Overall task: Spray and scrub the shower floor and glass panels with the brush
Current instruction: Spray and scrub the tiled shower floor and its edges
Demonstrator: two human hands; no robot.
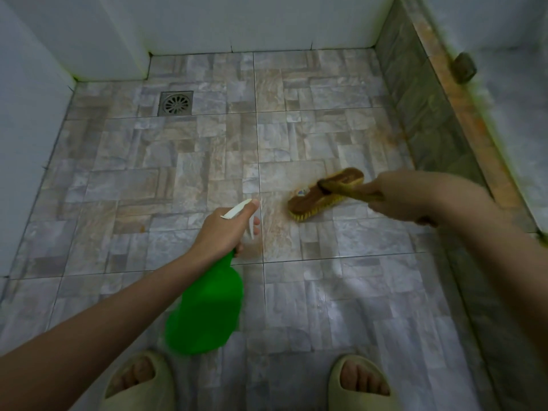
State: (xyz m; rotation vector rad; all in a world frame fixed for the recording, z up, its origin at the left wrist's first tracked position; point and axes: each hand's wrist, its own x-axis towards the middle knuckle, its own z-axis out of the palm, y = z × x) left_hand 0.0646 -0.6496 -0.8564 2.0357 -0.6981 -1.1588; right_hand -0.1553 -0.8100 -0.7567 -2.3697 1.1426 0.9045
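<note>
The left hand [221, 231] grips a green plastic spray bottle [207, 304], white nozzle aimed toward one o'clock at stained stone-look floor tile [275, 232]. At its three o'clock the right hand [397, 197] grips the brush [323, 194], whose bristled oblong head runs eight-to-two o'clock on the floor.

Left hand [221, 232] gripping spray bottle [207, 304], right hand [397, 200] gripping brush [323, 194]

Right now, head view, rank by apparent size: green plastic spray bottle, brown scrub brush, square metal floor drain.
1. Green plastic spray bottle (nearest camera).
2. Brown scrub brush.
3. Square metal floor drain (farthest).
</note>
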